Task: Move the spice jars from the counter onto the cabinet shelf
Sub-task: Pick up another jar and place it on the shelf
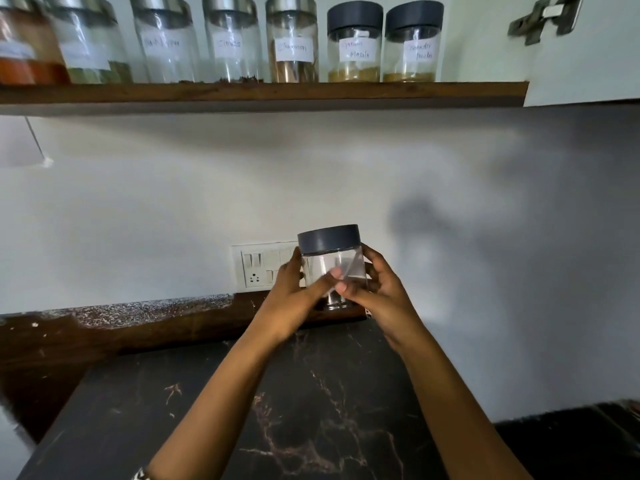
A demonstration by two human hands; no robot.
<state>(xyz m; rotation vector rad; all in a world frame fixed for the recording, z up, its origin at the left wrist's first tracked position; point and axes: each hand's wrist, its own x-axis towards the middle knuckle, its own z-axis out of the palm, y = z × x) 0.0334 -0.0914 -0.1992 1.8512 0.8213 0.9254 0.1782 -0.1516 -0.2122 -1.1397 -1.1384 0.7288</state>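
The left forearm (221, 393) and right forearm (440, 393) are seen bare; short, unpainted thumbnails are shown on the left hand (291, 292) and right hand (377, 292); a pale patterned band (140, 474), not identifiable, is glimpsed at the lower left.

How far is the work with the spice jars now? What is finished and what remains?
Done: seven jars already stand on the shelf. In hand: the left hand and right hand hold a dark-lidded jar above the counter. Left: set this jar on the shelf, where room shows at the right end. No other jar shows on the visible counter.
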